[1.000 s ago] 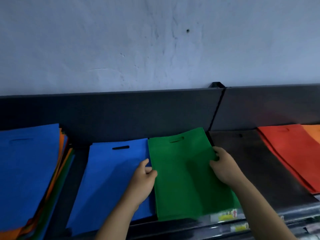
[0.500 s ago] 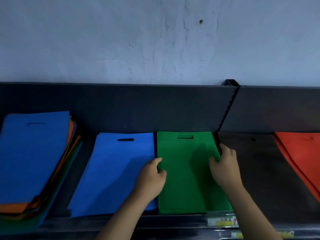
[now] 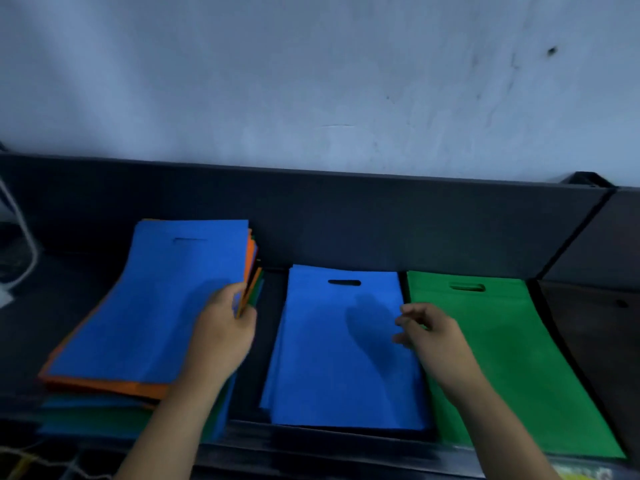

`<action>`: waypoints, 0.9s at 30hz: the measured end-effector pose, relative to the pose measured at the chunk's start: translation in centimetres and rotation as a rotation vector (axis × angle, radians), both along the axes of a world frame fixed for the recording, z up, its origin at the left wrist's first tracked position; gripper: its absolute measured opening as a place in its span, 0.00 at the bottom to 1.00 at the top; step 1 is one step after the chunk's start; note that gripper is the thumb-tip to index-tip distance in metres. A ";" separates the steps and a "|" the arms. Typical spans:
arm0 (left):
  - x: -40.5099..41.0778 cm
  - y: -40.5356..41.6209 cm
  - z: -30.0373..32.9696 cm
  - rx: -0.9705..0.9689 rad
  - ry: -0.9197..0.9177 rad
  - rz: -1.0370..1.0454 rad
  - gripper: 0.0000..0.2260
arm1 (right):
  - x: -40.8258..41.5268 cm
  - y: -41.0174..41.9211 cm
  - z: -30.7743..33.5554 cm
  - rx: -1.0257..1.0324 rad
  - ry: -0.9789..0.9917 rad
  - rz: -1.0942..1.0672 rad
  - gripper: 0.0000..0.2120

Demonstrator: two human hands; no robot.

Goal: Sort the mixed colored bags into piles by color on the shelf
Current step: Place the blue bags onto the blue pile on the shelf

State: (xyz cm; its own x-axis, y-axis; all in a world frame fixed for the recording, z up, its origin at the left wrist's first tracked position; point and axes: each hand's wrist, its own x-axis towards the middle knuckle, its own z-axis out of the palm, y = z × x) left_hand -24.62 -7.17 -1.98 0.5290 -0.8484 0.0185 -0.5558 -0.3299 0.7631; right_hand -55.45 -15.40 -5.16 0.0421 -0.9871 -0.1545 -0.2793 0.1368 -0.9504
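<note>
A mixed stack of bags [image 3: 145,393] with a blue bag [image 3: 156,306] on top lies at the left of the dark shelf [image 3: 311,230]. My left hand [image 3: 221,334] pinches the right edge of that top blue bag. A blue pile [image 3: 329,375] lies in the middle, and a green pile [image 3: 512,358] lies to its right. My right hand [image 3: 433,337] hovers with loose fingers over the seam between the blue and green piles, holding nothing.
A dark bag [image 3: 595,327] lies at the far right of the shelf. A white cable [image 3: 20,244] hangs at the far left. The shelf's back wall rises behind the piles, and its front lip [image 3: 311,452] runs along the bottom.
Both hands left the green bag. My left hand moved left to the mixed stack and took hold of the top blue bag's edge. The view swung left, and the orange pile went out of sight.
</note>
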 end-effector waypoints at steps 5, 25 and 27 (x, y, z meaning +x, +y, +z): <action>11.6 3.0 -0.8 0.118 -0.215 0.115 0.25 | 10.1 2.1 -0.1 0.057 -0.090 0.042 0.06; 19.2 8.3 -2.1 0.230 -0.057 -0.338 0.35 | 25.1 5.3 -2.3 0.199 -0.219 -0.079 0.09; 19.9 8.2 -2.0 0.164 -0.113 -0.202 0.35 | 24.7 5.1 -2.2 0.197 -0.228 -0.106 0.09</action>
